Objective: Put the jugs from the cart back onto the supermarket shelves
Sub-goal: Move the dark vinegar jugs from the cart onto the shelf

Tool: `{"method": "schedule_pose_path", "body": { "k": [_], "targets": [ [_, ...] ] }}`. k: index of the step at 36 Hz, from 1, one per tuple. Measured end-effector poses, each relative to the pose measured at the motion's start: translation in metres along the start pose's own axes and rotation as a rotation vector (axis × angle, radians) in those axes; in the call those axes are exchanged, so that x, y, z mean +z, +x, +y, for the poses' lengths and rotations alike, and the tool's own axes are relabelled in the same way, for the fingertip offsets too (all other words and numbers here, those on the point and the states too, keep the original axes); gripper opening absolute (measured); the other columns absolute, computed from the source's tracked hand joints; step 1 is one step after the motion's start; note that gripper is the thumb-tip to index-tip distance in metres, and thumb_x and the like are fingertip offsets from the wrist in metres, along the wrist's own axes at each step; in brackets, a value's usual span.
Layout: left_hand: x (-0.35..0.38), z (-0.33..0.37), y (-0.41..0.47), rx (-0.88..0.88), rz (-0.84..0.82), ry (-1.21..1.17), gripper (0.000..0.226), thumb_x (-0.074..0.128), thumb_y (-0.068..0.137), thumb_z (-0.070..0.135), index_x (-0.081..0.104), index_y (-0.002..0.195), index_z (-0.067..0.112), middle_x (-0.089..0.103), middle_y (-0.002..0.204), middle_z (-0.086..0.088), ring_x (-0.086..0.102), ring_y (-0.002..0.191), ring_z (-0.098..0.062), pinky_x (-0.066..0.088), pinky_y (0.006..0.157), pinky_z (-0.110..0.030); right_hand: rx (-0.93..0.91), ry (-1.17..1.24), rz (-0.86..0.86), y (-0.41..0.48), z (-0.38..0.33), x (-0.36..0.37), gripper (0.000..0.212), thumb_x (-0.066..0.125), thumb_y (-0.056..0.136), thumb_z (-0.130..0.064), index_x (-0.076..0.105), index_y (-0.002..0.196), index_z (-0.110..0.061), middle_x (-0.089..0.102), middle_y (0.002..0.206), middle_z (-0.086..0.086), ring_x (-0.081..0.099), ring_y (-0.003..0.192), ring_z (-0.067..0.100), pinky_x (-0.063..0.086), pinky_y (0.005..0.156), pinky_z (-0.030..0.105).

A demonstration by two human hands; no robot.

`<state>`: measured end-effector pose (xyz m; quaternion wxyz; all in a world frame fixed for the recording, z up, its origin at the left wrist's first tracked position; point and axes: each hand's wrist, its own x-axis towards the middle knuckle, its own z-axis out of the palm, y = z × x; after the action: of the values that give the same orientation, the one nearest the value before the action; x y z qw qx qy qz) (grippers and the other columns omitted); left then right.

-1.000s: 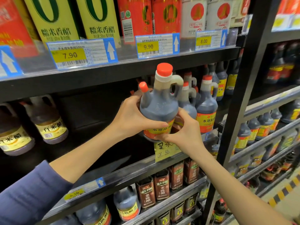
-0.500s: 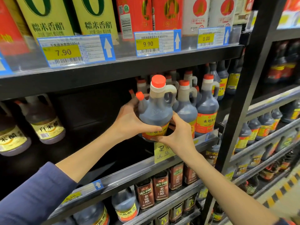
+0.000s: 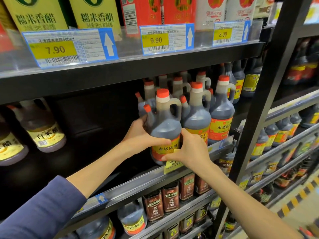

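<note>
Where the jug stands: the dark jug is at the front edge of the middle shelf, at the left end of a row of jugs of the same kind. It is just beside its nearest neighbour. I cannot tell whether its base rests on the shelf.
Long axis: close to vertical, red cap on top, base down.
Facing: the red and yellow label faces the aisle. The small red-tipped spout points up and to the left, and the loop handle sits on the right, toward the neighbouring jug.
Left hand: the left hand grips the jug's left side, fingers curled round behind it and thumb lying across the front just above the label.
Right hand: the right hand grips the lower right side with its thumb pressed across the label. Its fingers go out of sight between this jug and the next.
Sleeve: a blue sleeve covers the left upper forearm.
Yellow tag: a yellow tag sits on the shelf rail just under the right hand.
Far left: pale-labelled jugs stand well apart from the dark one on the same shelf.
Above: price tags reading 7.90, 9.90 and 8.00 hang under tall cartons.
Below: brown-labelled bottles line the lower shelf.
</note>
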<state>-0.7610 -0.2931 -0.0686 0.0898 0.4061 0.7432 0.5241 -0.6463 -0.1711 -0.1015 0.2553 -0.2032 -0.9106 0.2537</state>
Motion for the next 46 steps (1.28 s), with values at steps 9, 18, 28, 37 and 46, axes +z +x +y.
{"method": "schedule_pose_path", "body": {
  "k": [9, 18, 28, 37, 46],
  "targets": [
    [0.0, -0.011, 0.008, -0.019, -0.046, -0.031, 0.053, 0.088, 0.061, 0.017, 0.059, 0.1, 0.038, 0.067, 0.097, 0.024, 0.064, 0.095, 0.008, 0.051, 0.074, -0.012, 0.01, -0.119, -0.07, 0.002, -0.003, -0.003, 0.075, 0.08, 0.058, -0.059, 0.052, 0.112, -0.014, 0.067, 0.101, 0.002, 0.062, 0.098, 0.025, 0.051, 0.075, 0.037],
    [-0.005, -0.014, -0.001, -0.041, -0.068, 0.069, 0.084, 0.089, 0.048, 0.051, 0.043, 0.118, 0.048, 0.057, 0.114, 0.025, 0.055, 0.109, 0.006, 0.048, 0.088, -0.02, -0.058, -0.095, -0.035, -0.007, 0.005, -0.007, 0.065, 0.073, 0.062, -0.065, 0.059, 0.11, -0.023, 0.066, 0.085, -0.006, 0.064, 0.088, 0.019, 0.041, 0.061, 0.029],
    [-0.003, -0.043, -0.03, -0.069, -0.146, 0.452, 0.087, 0.078, 0.056, 0.066, 0.048, 0.128, 0.027, 0.06, 0.122, 0.015, 0.057, 0.112, -0.003, 0.048, 0.1, -0.03, -0.001, -0.113, -0.079, -0.023, 0.007, 0.0, 0.042, 0.064, 0.072, -0.053, 0.06, 0.107, -0.031, 0.07, 0.103, -0.003, 0.063, 0.104, 0.019, 0.052, 0.074, 0.033],
    [0.006, -0.051, -0.027, -0.045, -0.15, 0.326, 0.062, 0.082, 0.068, 0.041, 0.058, 0.121, 0.019, 0.069, 0.112, 0.009, 0.064, 0.102, 0.001, 0.052, 0.096, -0.027, 0.063, -0.098, -0.024, -0.022, 0.004, 0.004, 0.041, 0.064, 0.077, -0.056, 0.066, 0.105, -0.027, 0.071, 0.101, -0.004, 0.064, 0.102, 0.021, 0.052, 0.076, 0.035],
    [0.007, -0.05, -0.016, -0.052, -0.215, 0.292, 0.052, 0.079, 0.074, 0.031, 0.053, 0.119, 0.027, 0.066, 0.12, 0.006, 0.06, 0.11, 0.0, 0.047, 0.099, -0.019, 0.111, -0.158, 0.005, -0.017, 0.004, 0.006, 0.046, 0.063, 0.078, -0.059, 0.063, 0.101, -0.019, 0.07, 0.1, 0.0, 0.063, 0.1, 0.026, 0.052, 0.074, 0.035]
  ]
}}
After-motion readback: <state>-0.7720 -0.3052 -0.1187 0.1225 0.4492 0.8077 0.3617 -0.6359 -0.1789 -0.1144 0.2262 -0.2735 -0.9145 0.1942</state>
